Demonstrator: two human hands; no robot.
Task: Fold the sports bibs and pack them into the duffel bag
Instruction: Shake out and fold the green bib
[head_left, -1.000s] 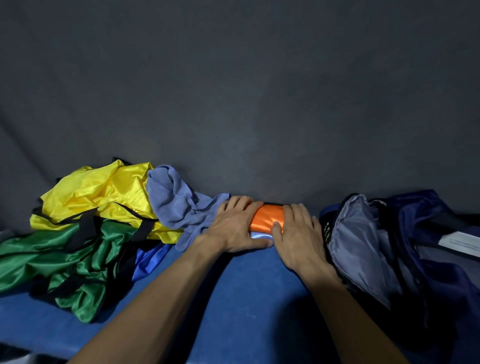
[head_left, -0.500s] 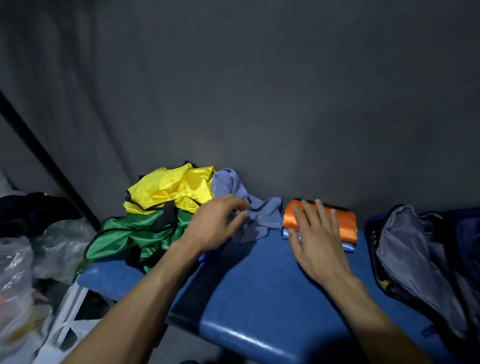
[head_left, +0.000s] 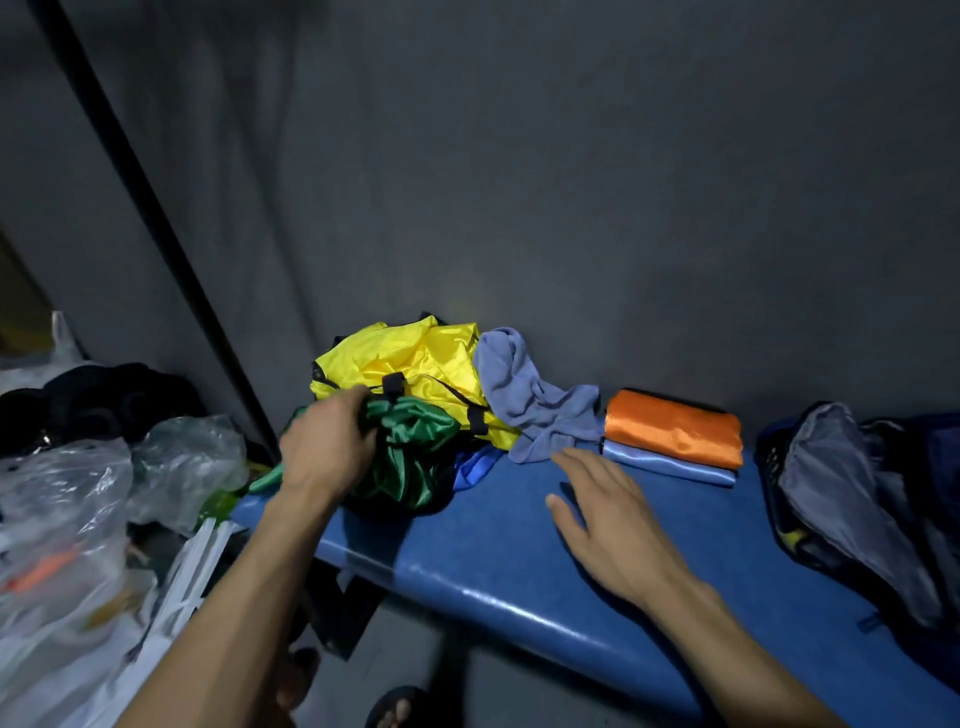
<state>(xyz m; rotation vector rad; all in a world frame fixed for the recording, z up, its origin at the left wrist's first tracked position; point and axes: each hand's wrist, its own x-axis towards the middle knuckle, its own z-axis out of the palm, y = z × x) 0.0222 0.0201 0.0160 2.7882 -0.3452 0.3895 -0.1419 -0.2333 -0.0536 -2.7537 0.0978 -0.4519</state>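
A person's view down onto a blue padded bench (head_left: 519, 545) running from the centre to the lower right of the frame. Left of centre lies a loose heap of sports bibs: a green bib (head_left: 415, 452) in front, a yellow bib (head_left: 410, 358) behind it, and a scrap of bright blue bib (head_left: 475, 465) peeking out at the heap's right edge. A grey-blue cloth (head_left: 524, 400) is slumped just to the right of the heap. Further right, a folded orange bib (head_left: 675, 428) rests on top of a folded pale blue bib (head_left: 670, 465). The duffel bag (head_left: 852, 499) gapes open at the right edge.

The bibs look like shiny satin: light, limp and probably slippery, so a bunched handful likely holds better than a fingertip pinch at an edge.

The left hand (head_left: 324, 447) reaches forward, fingers curled into the crumpled green fabric, gripping it. The right hand (head_left: 608, 514) hovers low over the bare bench at centre, fingers straight and spread, holding nothing; whether it touches the surface is unclear
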